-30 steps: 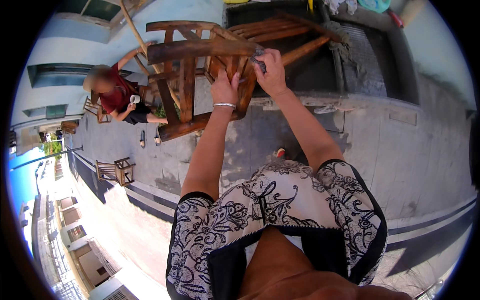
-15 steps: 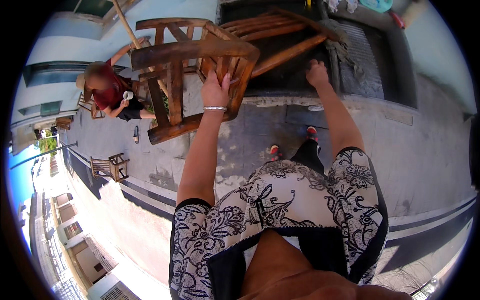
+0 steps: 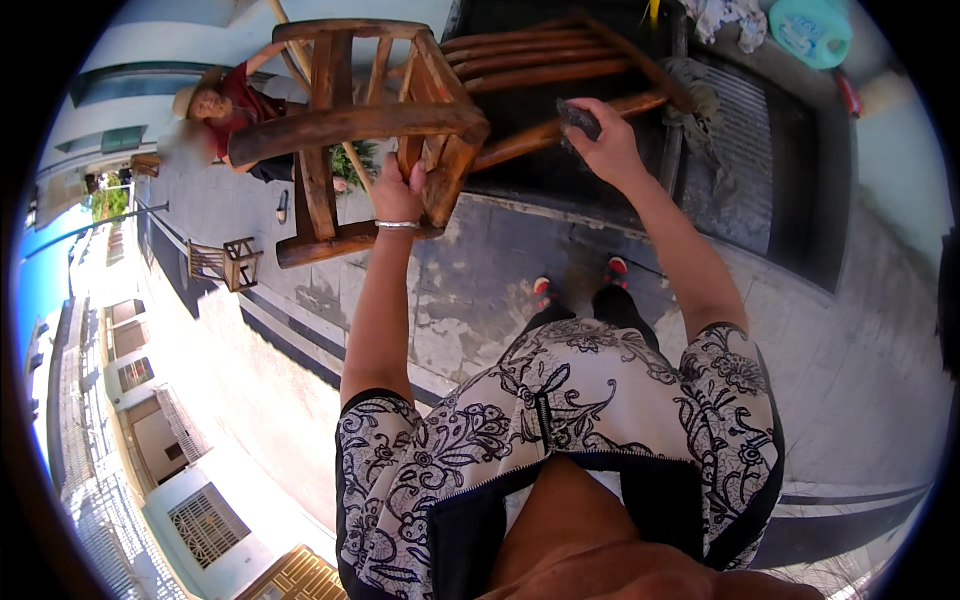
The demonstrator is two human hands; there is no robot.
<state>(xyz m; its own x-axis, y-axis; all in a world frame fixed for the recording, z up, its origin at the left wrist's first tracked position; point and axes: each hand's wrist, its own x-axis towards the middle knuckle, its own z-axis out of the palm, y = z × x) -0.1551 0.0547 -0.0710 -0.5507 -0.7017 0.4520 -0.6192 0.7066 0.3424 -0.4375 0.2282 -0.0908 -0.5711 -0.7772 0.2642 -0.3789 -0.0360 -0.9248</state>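
Observation:
A brown wooden chair (image 3: 355, 122) lies tipped on its side, with its slatted back reaching over a dark, wet basin (image 3: 560, 212). My left hand (image 3: 398, 195) is closed around a wooden bar of the seat frame, at the basin's near left corner. In my right hand (image 3: 615, 145) is a dark grey scouring pad (image 3: 580, 122), pinched between thumb and fingers. That hand is raised just over the lower rail of the chair's back. Whether the pad touches the wood I cannot tell.
A ridged washboard slab (image 3: 740, 125) and a crumpled grey cloth (image 3: 698, 100) lie right of the basin. A turquoise jug (image 3: 808, 32) stands at far right. Leftward are a person in a red shirt (image 3: 245, 112), a long pole (image 3: 357, 172), a green plant (image 3: 352, 162) and another small chair (image 3: 225, 262).
My right hand has moved up and left to the chair's back, and the pad now shows. My left hand and the chair have shifted slightly left. The person at left has changed posture.

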